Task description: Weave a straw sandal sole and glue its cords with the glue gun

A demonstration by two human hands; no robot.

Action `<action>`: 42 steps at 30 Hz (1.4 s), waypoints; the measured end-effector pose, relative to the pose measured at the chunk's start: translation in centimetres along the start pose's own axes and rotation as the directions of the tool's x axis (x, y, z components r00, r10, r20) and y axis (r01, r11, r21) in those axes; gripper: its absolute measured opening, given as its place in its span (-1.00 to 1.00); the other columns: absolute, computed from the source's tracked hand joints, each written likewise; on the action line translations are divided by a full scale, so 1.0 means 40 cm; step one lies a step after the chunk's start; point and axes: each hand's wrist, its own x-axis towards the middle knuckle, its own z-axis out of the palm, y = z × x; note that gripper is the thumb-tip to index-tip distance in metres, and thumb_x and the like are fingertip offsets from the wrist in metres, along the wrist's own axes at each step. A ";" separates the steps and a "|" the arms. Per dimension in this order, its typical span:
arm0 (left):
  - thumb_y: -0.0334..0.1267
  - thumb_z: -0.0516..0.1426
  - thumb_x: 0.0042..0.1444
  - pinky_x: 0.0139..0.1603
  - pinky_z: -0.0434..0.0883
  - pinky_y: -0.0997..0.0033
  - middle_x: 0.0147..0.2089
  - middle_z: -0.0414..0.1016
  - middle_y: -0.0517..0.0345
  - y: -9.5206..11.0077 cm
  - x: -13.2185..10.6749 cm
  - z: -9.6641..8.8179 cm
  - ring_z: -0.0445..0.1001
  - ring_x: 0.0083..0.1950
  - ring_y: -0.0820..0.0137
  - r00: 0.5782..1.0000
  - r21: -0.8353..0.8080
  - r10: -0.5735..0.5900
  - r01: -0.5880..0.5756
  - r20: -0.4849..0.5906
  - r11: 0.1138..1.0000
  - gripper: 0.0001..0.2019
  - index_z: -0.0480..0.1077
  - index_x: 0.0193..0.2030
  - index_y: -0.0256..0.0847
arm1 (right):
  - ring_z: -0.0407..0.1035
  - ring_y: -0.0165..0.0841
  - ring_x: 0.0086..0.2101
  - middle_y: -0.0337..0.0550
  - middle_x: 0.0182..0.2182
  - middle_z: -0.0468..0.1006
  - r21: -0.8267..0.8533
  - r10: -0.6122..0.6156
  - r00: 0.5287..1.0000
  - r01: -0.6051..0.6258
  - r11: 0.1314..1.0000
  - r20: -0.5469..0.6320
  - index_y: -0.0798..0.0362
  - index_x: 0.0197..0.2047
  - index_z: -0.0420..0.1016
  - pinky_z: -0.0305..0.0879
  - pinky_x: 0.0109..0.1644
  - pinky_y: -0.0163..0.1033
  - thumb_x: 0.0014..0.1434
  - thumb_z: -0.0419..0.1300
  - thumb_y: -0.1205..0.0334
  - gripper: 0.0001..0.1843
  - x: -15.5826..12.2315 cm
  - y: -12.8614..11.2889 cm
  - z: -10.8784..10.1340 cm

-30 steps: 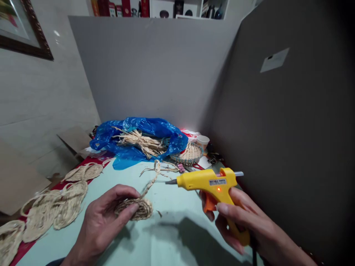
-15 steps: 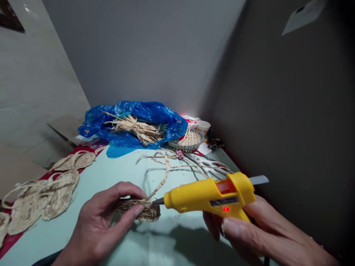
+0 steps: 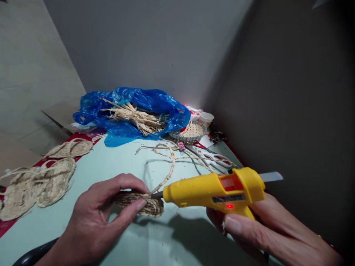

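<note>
Between thumb and fingers, my left hand (image 3: 97,218) pinches a small coiled piece of braided straw (image 3: 151,207), tilted above the table. A loose tail of the braid (image 3: 170,168) rises from its top edge and curves away toward the back. My right hand (image 3: 257,225) is wrapped round the handle of a yellow glue gun (image 3: 205,190) with a red light lit on its side. The gun's dark nozzle meets the upper edge of the coil near my left thumb. A clear glue stick (image 3: 273,176) juts from the gun's rear.
Woven straw sandal shapes (image 3: 55,181) lie along the left edge. At the back, a blue plastic bag (image 3: 122,138) holds a bundle of dry straw (image 3: 138,118). Beside it are a shallow woven basket (image 3: 191,131), a paper cup (image 3: 206,118), white-handled scissors (image 3: 213,159) and a pink clip (image 3: 181,146).
The view has tipped slightly, so the background sits higher. Both hands keep their holds, and the glue gun's nozzle stays at the coil's edge.
</note>
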 end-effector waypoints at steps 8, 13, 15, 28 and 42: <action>-0.30 0.25 0.11 -0.12 0.50 0.63 -0.26 0.62 0.40 -0.005 -0.002 0.000 0.61 -0.19 0.43 0.999 0.046 0.028 -0.029 0.016 0.999 -0.81 0.51 -0.18 0.13 | 0.42 -0.27 -0.64 -0.31 -0.61 0.52 -0.062 -0.019 1.000 0.018 0.998 0.000 -0.41 -0.05 0.55 0.65 -0.23 -0.16 0.26 0.19 -0.01 -0.79 -0.001 0.004 0.005; -0.29 0.25 0.11 -0.10 0.49 0.62 -0.25 0.62 0.40 -0.006 -0.003 0.001 0.61 -0.18 0.42 0.999 0.070 0.035 -0.036 0.022 0.997 -0.81 0.50 -0.17 0.13 | 0.39 -0.34 -0.67 -0.36 -0.55 0.56 -0.087 -0.049 0.998 0.046 0.995 -0.039 -0.40 -0.11 0.54 0.59 -0.50 -0.29 0.25 0.21 0.00 -0.86 -0.003 0.002 0.009; -0.30 0.25 0.11 -0.08 0.47 0.64 -0.25 0.62 0.41 -0.007 -0.006 -0.001 0.61 -0.18 0.43 0.999 0.079 0.037 -0.038 0.022 0.996 -0.80 0.49 -0.16 0.14 | 0.47 -0.31 -0.59 -0.34 -0.48 0.61 -0.092 -0.052 0.998 0.049 0.995 -0.033 -0.36 -0.14 0.54 0.52 -0.60 -0.33 0.26 0.22 0.00 -0.88 -0.003 -0.003 0.008; -0.32 0.23 0.13 -0.15 0.50 0.65 -0.23 0.60 0.45 -0.007 -0.003 0.000 0.60 -0.19 0.47 0.996 0.120 0.082 -0.083 0.020 0.989 -0.77 0.48 -0.13 0.15 | 0.55 -0.23 -0.43 -0.43 -0.38 0.68 -0.068 0.060 0.998 -0.062 0.996 -0.021 -0.41 -0.17 0.60 0.61 -0.36 -0.25 0.19 0.26 -0.02 -0.87 0.006 -0.020 -0.001; -0.31 0.24 0.12 -0.18 0.51 0.67 -0.26 0.60 0.40 -0.012 0.000 -0.001 0.60 -0.24 0.47 0.994 0.129 0.107 -0.106 -0.003 0.986 -0.81 0.50 -0.16 0.11 | 0.50 -0.27 -0.47 -0.34 -0.44 0.62 -0.090 0.086 0.996 -0.082 0.993 0.040 -0.28 -0.25 0.58 0.50 -0.48 -0.28 0.23 0.20 -0.04 -0.86 0.004 -0.029 -0.008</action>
